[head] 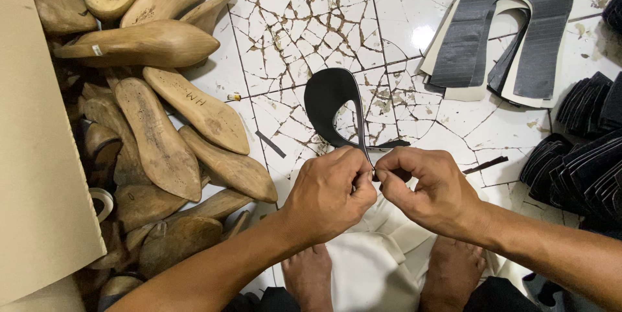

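Left hand (330, 189) and right hand (424, 185) meet fingertip to fingertip, both pinched on the two loose ends of a black upper (332, 101), so the step looks like joining or aligning those ends; the next move calls for a steady pinch with edges kept flush. The upper loops away from the hands over the cracked tile floor (291, 20), wooden lasts (162, 137) left, grey cut pieces (512, 27) far right.

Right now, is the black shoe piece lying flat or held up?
Held up: both hands pinch the black shoe piece by its ends above the cracked floor.
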A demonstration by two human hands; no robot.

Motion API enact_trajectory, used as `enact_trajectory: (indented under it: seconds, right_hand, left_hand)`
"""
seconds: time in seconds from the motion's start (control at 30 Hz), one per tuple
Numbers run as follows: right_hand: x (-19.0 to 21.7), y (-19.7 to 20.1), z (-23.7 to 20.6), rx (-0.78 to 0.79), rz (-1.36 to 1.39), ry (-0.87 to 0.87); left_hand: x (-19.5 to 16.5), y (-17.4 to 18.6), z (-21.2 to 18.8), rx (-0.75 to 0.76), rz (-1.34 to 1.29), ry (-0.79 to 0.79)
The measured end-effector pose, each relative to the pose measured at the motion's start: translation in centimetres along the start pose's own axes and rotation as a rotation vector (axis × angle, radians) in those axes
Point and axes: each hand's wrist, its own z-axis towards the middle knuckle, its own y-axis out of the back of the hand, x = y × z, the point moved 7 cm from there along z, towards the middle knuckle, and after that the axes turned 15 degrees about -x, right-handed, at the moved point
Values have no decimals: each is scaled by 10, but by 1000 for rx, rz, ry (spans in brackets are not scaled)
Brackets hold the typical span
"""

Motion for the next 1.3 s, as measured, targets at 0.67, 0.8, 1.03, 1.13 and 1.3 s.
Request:
enact_trajectory:
  seconds: [0.67,0.8,1.03,1.13,1.3]
  right_hand:
    - [-18,-6,-6,37,15,-88]
    - [-16,-6,-3,69,78,-43]
    - [-9,-3,0,21,-9,21]
    - [-9,-2,2,46,10,-24]
    - [-3,-1,3,26,7,26]
  left_hand:
    - [1,-4,-3,2,-4,-23]
    - [2,-2,-1,26,-24,10]
    - [0,5,2,22,-51,28]
    - [1,6,2,53,-46,43]
    - [3,4,2,52,-18,45]
